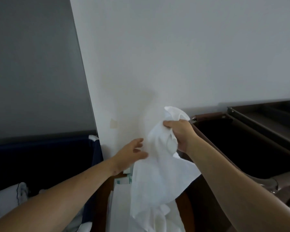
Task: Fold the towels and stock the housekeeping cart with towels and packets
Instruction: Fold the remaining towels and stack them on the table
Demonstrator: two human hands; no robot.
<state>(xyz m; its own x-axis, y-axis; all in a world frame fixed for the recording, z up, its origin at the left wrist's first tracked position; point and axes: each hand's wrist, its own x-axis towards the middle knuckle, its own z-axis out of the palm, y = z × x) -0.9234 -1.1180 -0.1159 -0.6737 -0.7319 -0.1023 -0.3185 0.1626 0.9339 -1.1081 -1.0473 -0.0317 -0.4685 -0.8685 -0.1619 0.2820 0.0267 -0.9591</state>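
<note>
towel (pixel 157 173): white, unfolded, hangs crumpled in front of the person; the tail drops out of view at the bottom edge
packets (pixel 124 179): green-and-white, just left of the hanging towel and partly hidden by it
left hand (pixel 131 153): fingers spread and relaxed, holding nothing, at the towel's left edge; can't tell if it touches
right hand (pixel 179 133): fingers curled round a bunch of the towel's top, held up high
blue bin (pixel 40 148): left, with white linen in it
cart (pixel 251 124): right, with a dark open bag just behind the right hand
wall (pixel 174 56): plain white, behind it all
step: judged as opening the towel out before the fold
how: left hand should find a top corner and pinch it, right hand slide to the other corner, pull the edge taut, and keep the tail off the packets
</note>
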